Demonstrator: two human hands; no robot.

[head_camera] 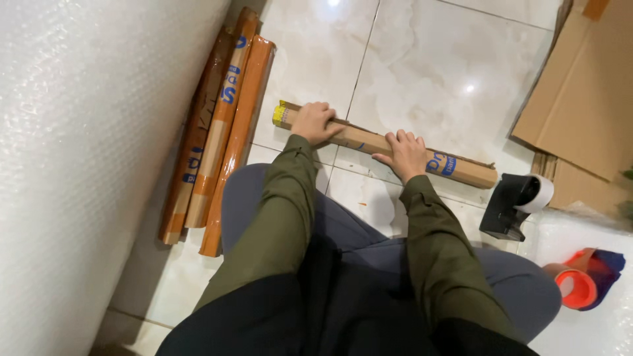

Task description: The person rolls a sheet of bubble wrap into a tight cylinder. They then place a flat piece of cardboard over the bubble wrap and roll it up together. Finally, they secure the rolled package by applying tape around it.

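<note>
A long brown cardboard-wrapped tube (pixel 369 142) with blue print lies across the tiled floor in front of my knees. Its left end shows a yellow patch. My left hand (pixel 315 122) presses down on that left end, fingers curled over the top. My right hand (pixel 407 153) lies flat on the tube's middle, fingers spread. Both sleeves are olive green.
Three similar wrapped tubes (pixel 221 132) lie side by side at the left, beside a big roll of bubble wrap (pixel 72 145). A black tape dispenser (pixel 515 204) and an orange tape roll (pixel 577 288) sit at the right. Flat cardboard (pixel 587 92) lies at the far right.
</note>
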